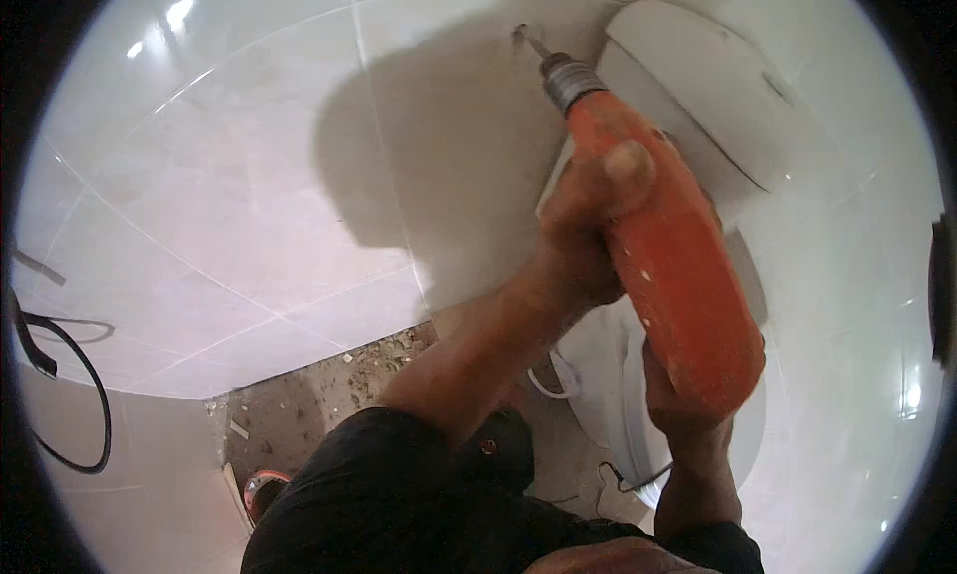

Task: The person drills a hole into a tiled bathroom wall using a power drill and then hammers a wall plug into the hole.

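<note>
An orange power drill [688,295] with a grey chuck [572,81] points up and to the left toward the tiled wall. Its bit [539,48] reaches a small dark hole [519,33] in a wall tile; how deep the tip sits cannot be made out. My left hand [588,215] wraps round the front of the drill body, thumb lying over the top. Behind it, my right hand [688,410] grips the rear of the drill, its fingers mostly hidden by the orange housing. The drill covers part of the toilet behind it.
A white toilet tank [698,86] stands right beside the bit, with the toilet bowl [598,375] below the drill. Debris lies on the rough floor [299,395]. A black cable [105,405] loops at left; a thin cord [638,486] runs near my right forearm.
</note>
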`<state>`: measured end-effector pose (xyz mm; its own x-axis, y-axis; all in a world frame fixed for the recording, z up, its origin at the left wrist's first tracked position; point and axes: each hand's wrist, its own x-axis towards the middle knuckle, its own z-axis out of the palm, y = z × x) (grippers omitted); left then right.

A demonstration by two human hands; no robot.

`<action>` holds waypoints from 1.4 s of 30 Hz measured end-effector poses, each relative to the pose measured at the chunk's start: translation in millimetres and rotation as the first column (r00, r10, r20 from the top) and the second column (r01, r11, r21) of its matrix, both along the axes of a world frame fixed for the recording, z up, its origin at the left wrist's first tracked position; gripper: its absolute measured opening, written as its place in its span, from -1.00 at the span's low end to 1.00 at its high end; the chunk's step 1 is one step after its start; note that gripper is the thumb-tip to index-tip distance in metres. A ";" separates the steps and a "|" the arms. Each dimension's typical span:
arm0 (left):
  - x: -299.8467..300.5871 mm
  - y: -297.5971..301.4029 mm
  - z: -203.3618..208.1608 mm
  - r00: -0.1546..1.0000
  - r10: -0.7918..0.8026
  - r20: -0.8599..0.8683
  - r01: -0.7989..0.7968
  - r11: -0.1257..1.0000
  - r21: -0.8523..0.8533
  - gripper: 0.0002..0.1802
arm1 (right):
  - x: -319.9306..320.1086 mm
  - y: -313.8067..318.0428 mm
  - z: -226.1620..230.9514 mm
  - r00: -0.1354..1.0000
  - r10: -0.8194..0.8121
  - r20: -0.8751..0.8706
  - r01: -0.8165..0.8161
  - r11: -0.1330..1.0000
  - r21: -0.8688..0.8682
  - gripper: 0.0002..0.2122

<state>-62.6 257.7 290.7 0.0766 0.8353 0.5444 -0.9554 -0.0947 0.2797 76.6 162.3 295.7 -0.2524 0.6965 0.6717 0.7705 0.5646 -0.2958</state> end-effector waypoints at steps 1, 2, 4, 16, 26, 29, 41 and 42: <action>2.7 -1.0 -5.8 1.000 0.004 0.010 -0.004 1.000 -0.014 -0.47 | 3.3 1.8 -3.2 0.999 0.041 -0.012 -0.041 0.999 0.014 -0.57; 4.3 -2.7 -10.5 1.000 0.007 0.019 -0.007 1.000 -0.026 -0.46 | 2.0 2.9 -7.0 0.997 0.070 -0.035 -0.070 0.998 0.001 -0.58; -3.6 -4.4 -17.0 0.994 -0.088 0.058 0.088 0.996 0.002 -0.47 | -0.8 0.3 -0.8 0.990 0.108 -0.088 -0.112 0.993 -0.039 -0.61; -6.2 5.9 -3.1 1.000 -0.013 0.012 0.013 1.000 -0.011 -0.45 | 5.0 0.1 -1.2 0.995 -0.096 0.040 0.095 0.995 0.022 -0.61; -0.4 0.5 -4.2 0.995 0.095 -0.042 -0.096 0.995 -0.039 -0.47 | -5.7 -1.4 19.0 0.944 0.009 -0.331 -0.100 0.960 -0.260 -0.73; 3.7 0.6 -4.4 1.000 0.008 0.029 -0.005 0.995 -0.095 -0.44 | -3.5 -0.8 4.3 0.985 -0.001 -0.171 0.002 1.000 0.001 -0.71; 11.2 0.7 -6.0 0.996 0.093 -0.019 -0.092 0.995 0.037 -0.46 | 5.5 -9.2 12.4 0.946 0.013 -0.324 -0.093 0.968 -0.234 -0.74; 13.9 -3.0 -7.6 0.998 0.056 -0.018 -0.056 0.998 0.019 -0.47 | 7.8 -12.5 9.1 0.946 -0.008 -0.324 -0.074 0.967 -0.242 -0.74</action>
<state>-48.6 254.7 283.2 0.0404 0.8286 0.5585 -0.9431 -0.1529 0.2951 84.5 149.7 304.8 -0.0789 0.8459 0.5274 0.5937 0.4649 -0.6568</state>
